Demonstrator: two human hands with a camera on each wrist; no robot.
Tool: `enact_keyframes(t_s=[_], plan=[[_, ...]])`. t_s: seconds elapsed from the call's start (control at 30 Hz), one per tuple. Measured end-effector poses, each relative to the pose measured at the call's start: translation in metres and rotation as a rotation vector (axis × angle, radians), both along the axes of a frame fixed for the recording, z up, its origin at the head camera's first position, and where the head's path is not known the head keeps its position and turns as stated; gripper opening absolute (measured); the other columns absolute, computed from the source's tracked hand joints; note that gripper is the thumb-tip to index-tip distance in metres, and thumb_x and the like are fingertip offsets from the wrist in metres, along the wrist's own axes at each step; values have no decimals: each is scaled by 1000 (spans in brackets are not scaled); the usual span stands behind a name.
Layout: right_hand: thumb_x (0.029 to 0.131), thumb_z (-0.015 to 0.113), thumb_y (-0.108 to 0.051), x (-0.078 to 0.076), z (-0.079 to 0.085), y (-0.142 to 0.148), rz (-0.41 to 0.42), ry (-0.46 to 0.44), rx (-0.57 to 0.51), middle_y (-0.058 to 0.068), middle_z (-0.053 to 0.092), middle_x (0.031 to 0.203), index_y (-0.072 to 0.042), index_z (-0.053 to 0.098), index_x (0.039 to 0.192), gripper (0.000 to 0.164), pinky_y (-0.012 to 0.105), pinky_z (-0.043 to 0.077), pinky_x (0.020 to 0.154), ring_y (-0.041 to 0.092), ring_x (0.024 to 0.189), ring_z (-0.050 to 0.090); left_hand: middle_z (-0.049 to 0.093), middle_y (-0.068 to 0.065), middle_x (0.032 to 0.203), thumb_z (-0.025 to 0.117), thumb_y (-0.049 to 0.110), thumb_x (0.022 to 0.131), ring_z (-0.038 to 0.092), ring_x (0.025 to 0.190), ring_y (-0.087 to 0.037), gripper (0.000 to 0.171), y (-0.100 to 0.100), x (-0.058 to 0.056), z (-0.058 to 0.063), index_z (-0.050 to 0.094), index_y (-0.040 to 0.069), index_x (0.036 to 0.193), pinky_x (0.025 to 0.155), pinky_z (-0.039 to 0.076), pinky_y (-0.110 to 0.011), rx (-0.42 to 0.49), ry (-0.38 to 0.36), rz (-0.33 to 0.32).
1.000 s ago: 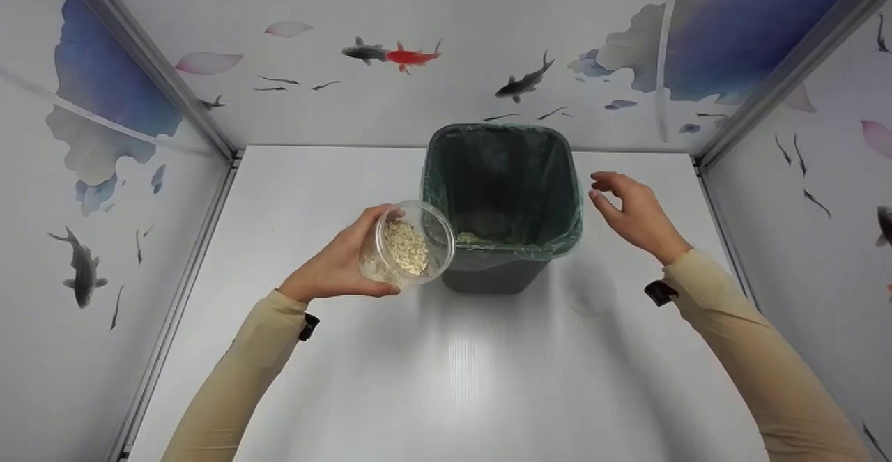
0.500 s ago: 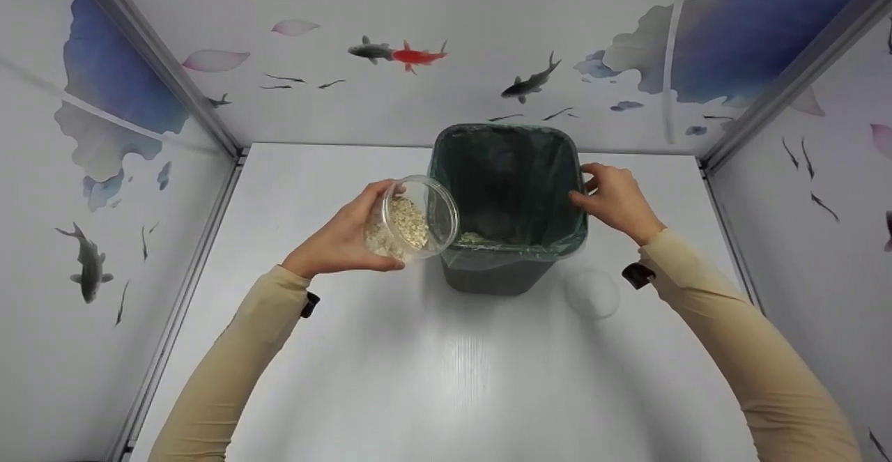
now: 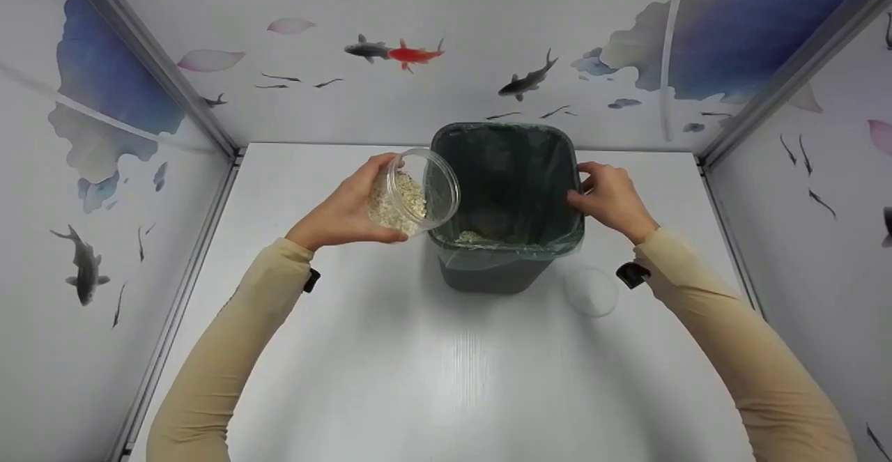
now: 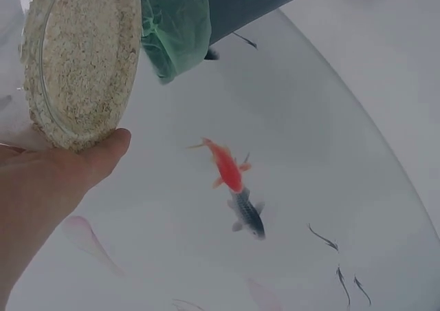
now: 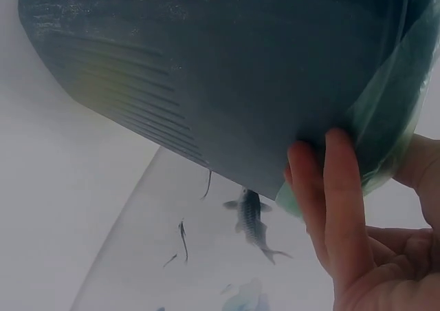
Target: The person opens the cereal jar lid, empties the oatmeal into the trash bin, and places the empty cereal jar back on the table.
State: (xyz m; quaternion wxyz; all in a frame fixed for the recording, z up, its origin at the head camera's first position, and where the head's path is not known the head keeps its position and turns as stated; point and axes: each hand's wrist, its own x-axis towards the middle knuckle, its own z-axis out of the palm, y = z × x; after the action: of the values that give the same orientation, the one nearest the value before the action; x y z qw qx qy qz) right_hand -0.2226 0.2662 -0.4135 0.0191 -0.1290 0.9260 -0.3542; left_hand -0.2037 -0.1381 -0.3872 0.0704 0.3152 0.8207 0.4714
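Observation:
My left hand (image 3: 346, 212) grips a clear plastic jar (image 3: 446, 201), tilted with its mouth toward the dark trash can (image 3: 493, 275) and overlapping its left rim in the head view. Oat-like flakes (image 4: 89, 56) fill the jar's lower part. A green plastic bag (image 4: 180, 32) lines the can and folds over its rim. My right hand (image 3: 613, 201) holds the can's right rim, thumb inside and fingers (image 5: 344, 201) against the outer wall over the liner. A few pale flakes (image 3: 470, 237) show inside the can, near its front left.
A round clear lid (image 3: 591, 292) lies on the white table (image 3: 418, 392), right of the can. Behind the can stands a white wall (image 3: 446, 2) painted with fish; side panels close off the left and right.
My left hand has raised the jar farther back along the can's left rim, and the jar leans more toward the can. My right hand has moved left and taken hold of the can's rim.

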Motion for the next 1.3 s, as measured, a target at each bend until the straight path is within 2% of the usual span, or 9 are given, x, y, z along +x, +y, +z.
enact_keyframes(t_s=[0.23, 0.6, 0.97, 1.13, 1.3], plan=[[85, 61, -3, -2, 0, 0, 11, -46, -47, 24, 68, 84, 15, 53, 124, 43, 18, 51, 52, 23, 62, 67, 45, -14, 132, 90, 11, 58, 44, 117, -23, 104, 5, -15, 12, 31, -2, 143, 98, 40, -39, -52, 52, 3], [86, 60, -3, -3, -1, 2, 19, -78, -86, 23, 67, 85, 14, 53, 124, 42, 20, 53, 53, 19, 63, 67, 38, -20, 138, 89, 15, 61, 36, 125, -29, 105, 13, -41, 35, 27, -5, 144, 103, 34, -44, -156, 121, 13], [86, 61, -3, -3, 2, 2, 9, -115, -81, 24, 67, 88, 13, 52, 126, 44, 19, 53, 54, 19, 64, 67, 35, -22, 141, 86, 20, 63, 32, 129, -36, 105, 26, -56, 41, 25, -5, 144, 106, 30, -46, -354, 216, 3], [86, 61, -4, -2, 1, 4, 6, -108, -88, 23, 66, 87, 12, 53, 125, 43, 21, 53, 53, 19, 63, 66, 39, -24, 139, 86, 20, 61, 34, 128, -38, 102, 34, -62, 44, 28, -5, 142, 110, 24, -46, -450, 313, -9], [87, 62, -3, -2, 0, 4, 8, -111, -81, 23, 65, 87, 12, 54, 125, 42, 20, 53, 54, 19, 65, 66, 39, -23, 141, 85, 22, 62, 31, 133, -37, 102, 41, -65, 47, 30, -4, 143, 114, 10, -51, -579, 369, 3]])
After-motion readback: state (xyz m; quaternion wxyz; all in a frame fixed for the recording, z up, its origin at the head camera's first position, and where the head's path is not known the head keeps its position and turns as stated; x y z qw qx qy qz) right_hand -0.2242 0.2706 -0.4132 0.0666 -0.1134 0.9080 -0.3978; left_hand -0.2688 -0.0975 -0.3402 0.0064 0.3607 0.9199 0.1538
